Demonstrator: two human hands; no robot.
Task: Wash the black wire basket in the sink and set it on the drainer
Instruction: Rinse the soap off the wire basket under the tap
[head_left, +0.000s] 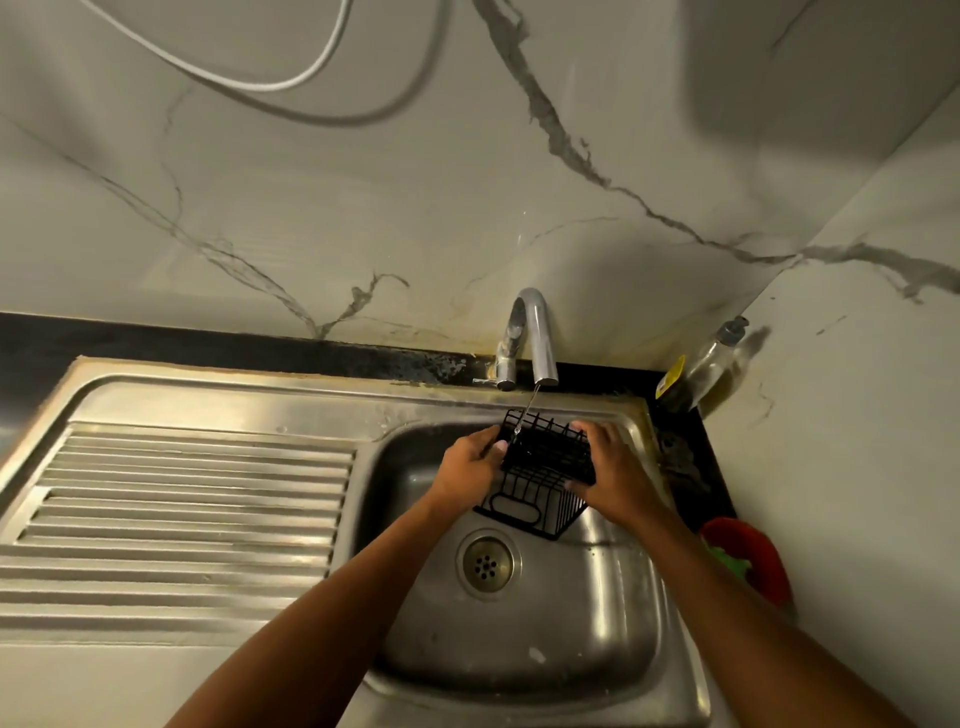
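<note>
The black wire basket (540, 475) hangs tilted over the steel sink basin (587, 613), just under the chrome tap (535, 332). A thin stream of water falls from the spout onto its top edge. My left hand (470, 465) grips the basket's left side, thumb on the wires. My right hand (610, 470) grips its right side, fingers curled over the top. The ribbed drainer (182, 499) lies to the left of the basin with nothing on it.
A dish soap bottle (711, 364) stands in the back right corner by the wall. A red holder with a green sponge (748, 558) sits on the right rim. The drain (485, 561) lies below the basket. A white hose hangs on the marble wall.
</note>
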